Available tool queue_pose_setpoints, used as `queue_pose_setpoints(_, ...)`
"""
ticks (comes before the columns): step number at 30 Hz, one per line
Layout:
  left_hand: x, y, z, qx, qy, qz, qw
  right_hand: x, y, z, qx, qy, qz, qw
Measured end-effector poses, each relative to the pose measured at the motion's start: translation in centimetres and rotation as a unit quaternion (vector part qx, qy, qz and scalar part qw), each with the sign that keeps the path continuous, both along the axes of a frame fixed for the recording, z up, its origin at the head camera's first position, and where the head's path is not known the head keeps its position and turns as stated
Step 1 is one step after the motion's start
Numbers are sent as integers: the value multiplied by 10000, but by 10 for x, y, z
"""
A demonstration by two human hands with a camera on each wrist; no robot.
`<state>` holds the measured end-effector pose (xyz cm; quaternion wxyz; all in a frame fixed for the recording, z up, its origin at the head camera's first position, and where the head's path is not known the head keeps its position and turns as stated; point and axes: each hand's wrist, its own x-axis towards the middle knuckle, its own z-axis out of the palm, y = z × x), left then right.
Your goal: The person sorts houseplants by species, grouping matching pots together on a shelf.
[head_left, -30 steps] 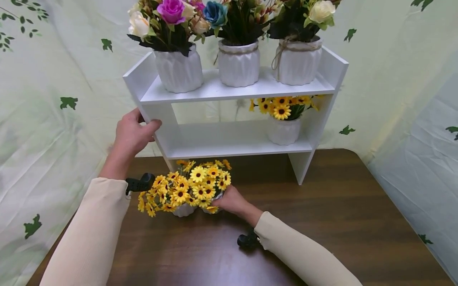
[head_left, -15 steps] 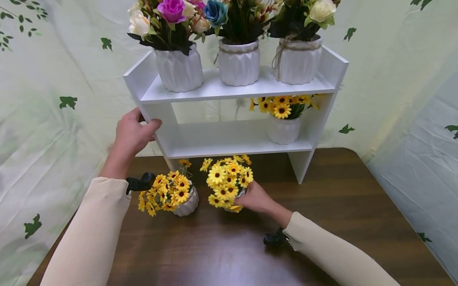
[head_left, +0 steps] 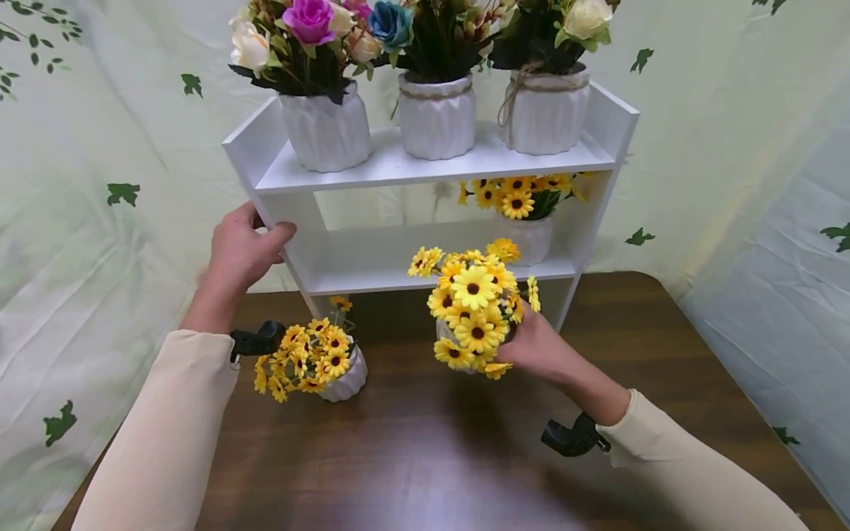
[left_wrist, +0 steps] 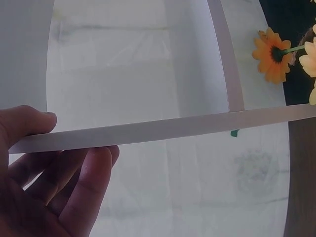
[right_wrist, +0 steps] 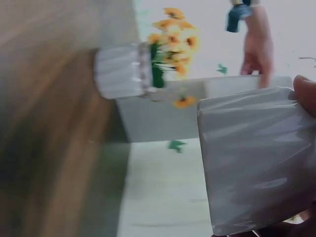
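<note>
My left hand (head_left: 244, 243) grips the left side panel of a white two-tier shelf (head_left: 398, 284), thumb on one face and fingers on the other, as the left wrist view shows. With my right hand (head_left: 534, 343) I hold a white ribbed flowerpot (right_wrist: 256, 158) of yellow daisies (head_left: 474, 302), raised above the table in front of the lower shelf board. In the head view the blooms hide most of that pot and my fingertips. Another pot (head_left: 347, 376) of yellow daisies (head_left: 305, 358) stands on the table below my left forearm.
On the top board stand three white pots (head_left: 438, 118) with rose bouquets, two visibly tied with twine. A pot of yellow daisies (head_left: 518, 203) sits at the right of the lower board, partly hidden. The brown table (head_left: 398, 457) lies beneath; leaf-patterned cloth (head_left: 704, 147) hangs behind.
My right hand has carried its daisy pot to the right and up, away from the other pot on the table. My left hand keeps its hold on the shelf panel.
</note>
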<state>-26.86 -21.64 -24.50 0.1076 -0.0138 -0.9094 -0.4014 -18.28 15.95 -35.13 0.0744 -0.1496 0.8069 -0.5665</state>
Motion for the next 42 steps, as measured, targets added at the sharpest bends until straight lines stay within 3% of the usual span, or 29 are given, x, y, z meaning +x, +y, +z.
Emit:
queue_pose_setpoints(7, 1, -2, -1, -13, -64, 13, 10000, -14, 0, 30, -5, 468, 44, 9989)
queue_pose_setpoints(14, 2, -1, 1, -67, 0, 15, 10000, -26, -9, 46, -90, 396, -14, 9992)
queue_pose_setpoints(21, 2, 0, 1, -74, -12, -7, 10000, -45, -24, 60, -152, 475, -337, 9982)
queue_pose_setpoints(33, 3, 0, 1, -65, -8, -40, 10000, -88, -48, 58, 373, 41, -1061, 9937)
queue_pose_setpoints(42, 4, -1, 1, -125, 22, 26, 9999, -112, -54, 50, 137, 98, -1176, 9929)
